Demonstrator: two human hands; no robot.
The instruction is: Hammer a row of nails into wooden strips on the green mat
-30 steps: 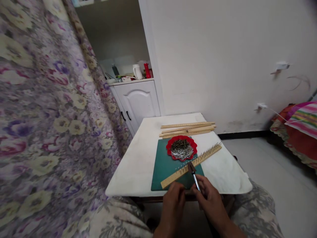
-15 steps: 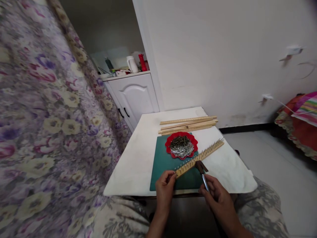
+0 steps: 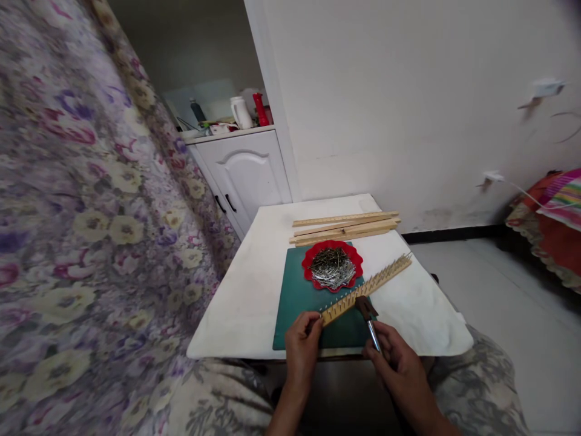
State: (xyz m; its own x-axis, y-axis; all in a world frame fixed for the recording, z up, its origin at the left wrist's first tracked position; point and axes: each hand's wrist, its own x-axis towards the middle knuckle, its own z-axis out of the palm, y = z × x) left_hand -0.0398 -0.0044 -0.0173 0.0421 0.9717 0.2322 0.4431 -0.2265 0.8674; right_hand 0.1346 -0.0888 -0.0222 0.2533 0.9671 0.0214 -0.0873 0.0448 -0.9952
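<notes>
A wooden strip (image 3: 385,278) studded with many nails lies slantwise over the green mat (image 3: 290,303). Its near left end is pinched between the thumb and fingers of my left hand (image 3: 303,339). My right hand (image 3: 396,357) grips a hammer (image 3: 367,310) by its shiny metal handle. The dark hammer head is close against the strip's near edge; I cannot tell whether it touches. Behind the strip, a red scalloped dish (image 3: 307,272) holds loose nails (image 3: 333,267), some dark and some silvery.
Several wooden strips (image 3: 345,233) lie at the far side of the white-covered table (image 3: 236,303). A flowered curtain (image 3: 113,242) hangs at the left. Beyond the table stand a white cabinet (image 3: 249,175) and a wall (image 3: 385,109). Both knees flank the near edge.
The hammer head has shifted slightly left and turned a little, with my right hand moving along. My left hand keeps its hold on the strip's end.
</notes>
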